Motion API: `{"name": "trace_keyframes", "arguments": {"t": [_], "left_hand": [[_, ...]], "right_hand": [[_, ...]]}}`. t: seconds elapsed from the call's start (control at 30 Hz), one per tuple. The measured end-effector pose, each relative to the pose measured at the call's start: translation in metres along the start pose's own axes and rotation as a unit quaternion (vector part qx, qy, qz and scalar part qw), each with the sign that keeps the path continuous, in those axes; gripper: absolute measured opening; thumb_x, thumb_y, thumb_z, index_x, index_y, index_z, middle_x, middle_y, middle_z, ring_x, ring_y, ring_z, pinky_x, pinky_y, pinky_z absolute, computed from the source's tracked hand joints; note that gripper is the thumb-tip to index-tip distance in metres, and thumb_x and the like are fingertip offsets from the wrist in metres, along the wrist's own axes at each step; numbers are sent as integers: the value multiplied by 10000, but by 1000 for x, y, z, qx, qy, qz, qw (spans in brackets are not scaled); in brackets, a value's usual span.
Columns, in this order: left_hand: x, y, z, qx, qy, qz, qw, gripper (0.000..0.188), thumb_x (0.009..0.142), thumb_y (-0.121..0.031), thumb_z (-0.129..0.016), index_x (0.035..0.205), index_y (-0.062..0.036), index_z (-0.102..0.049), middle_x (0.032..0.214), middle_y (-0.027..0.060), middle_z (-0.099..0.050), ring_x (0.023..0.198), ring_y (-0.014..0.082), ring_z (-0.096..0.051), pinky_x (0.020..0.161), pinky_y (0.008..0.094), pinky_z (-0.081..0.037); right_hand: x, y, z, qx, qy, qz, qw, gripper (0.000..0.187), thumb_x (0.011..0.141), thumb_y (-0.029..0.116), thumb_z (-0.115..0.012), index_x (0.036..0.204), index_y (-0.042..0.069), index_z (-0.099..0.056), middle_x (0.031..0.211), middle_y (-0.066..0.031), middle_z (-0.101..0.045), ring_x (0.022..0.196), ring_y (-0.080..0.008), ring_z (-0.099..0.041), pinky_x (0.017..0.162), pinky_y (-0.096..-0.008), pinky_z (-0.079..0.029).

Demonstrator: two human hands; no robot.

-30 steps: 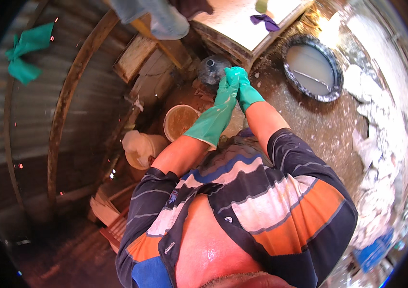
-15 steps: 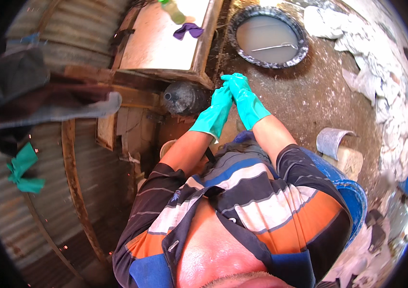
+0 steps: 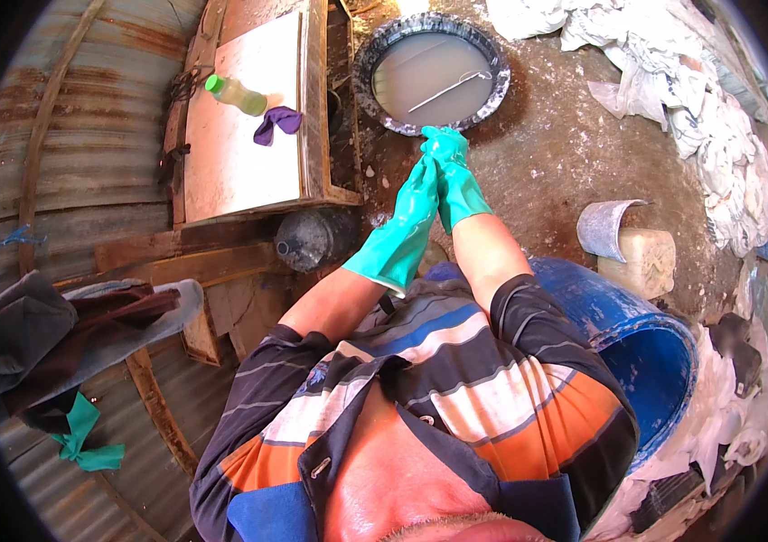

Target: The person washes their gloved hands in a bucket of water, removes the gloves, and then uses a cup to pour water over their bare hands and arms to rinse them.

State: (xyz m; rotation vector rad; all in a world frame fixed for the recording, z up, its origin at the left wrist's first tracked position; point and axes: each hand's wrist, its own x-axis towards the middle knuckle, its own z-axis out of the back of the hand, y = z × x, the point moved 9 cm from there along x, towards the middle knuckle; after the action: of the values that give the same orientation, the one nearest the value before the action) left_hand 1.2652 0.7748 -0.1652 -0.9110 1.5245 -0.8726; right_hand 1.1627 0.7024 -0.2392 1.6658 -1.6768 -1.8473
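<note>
Both of my hands wear long green rubber gloves and are held out together in front of my chest. My left hand [image 3: 409, 210] is stretched flat with its fingers straight, the glove cuff reaching to mid-forearm. My right hand [image 3: 456, 181] lies against it, and its fingers curl over the left glove's fingertips. Neither hand holds any other thing. Just beyond the fingertips, on the ground, lies a round dark basin [image 3: 364, 63] of murky water with a thin rod across it.
A pale wooden table [image 3: 230, 172] at the left carries a green-capped bottle [image 3: 235, 93] and a purple cloth [image 3: 276, 124]. A dark jug [image 3: 312, 239] stands below it. A blue barrel [image 3: 646, 352], a pale canister [image 3: 646, 262] and heaps of white rags [image 3: 718, 135] are on the right.
The view has swung, so the basin and table now lie ahead of me. My gloved hands have stayed pressed together, and the right one has slid toward the left fingertips.
</note>
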Motion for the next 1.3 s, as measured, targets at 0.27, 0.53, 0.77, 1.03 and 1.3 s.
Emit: {"name": "trace_keyframes", "arguments": {"t": [0.27, 0.53, 0.77, 1.03, 1.3], "left_hand": [[23, -52, -22, -66, 166, -82, 981, 459, 965, -240, -521, 1363, -32, -429, 1273, 52, -545, 1096, 131, -516, 933, 269, -419], [91, -83, -28, 376, 123, -15, 918, 665, 912, -616, -372, 800, -25, -655, 702, 93, -638, 637, 247, -587, 620, 398, -429], [164, -30, -83, 531, 100, -188, 820, 458, 897, -438, -459, 798, -60, -697, 742, 117, -670, 690, 244, -639, 639, 378, -480], [132, 30, -232, 107, 351, -15, 930, 539, 959, -385, -493, 1363, -36, -425, 1176, 79, -594, 1020, 155, -542, 871, 305, -444], [144, -18, -311, 78, 389, -160, 904, 449, 952, -263, -535, 1336, -41, -468, 1174, 98, -594, 984, 148, -559, 840, 279, -448]], "right_hand": [[19, 62, -3, -18, -25, 117, 993, 209, 770, 145, -711, 670, 51, -553, 584, -80, -564, 501, -200, -554, 455, -357, -428], [1, 115, -11, 158, 83, 140, 974, 240, 805, 274, -709, 809, 37, -668, 688, -110, -650, 569, -191, -601, 555, -308, -502], [22, 128, 17, -151, -5, 147, 978, 163, 746, 150, -744, 695, 74, -609, 698, -65, -636, 605, -160, -580, 536, -349, -460], [118, 147, 191, 110, -162, 84, 977, 138, 718, 60, -701, 669, 27, -576, 615, -111, -580, 426, -209, -496, 376, -344, -361], [153, 209, 240, 180, -195, 60, 962, 175, 718, 93, -727, 685, 51, -560, 592, -76, -558, 472, -186, -511, 413, -345, -383]]}}
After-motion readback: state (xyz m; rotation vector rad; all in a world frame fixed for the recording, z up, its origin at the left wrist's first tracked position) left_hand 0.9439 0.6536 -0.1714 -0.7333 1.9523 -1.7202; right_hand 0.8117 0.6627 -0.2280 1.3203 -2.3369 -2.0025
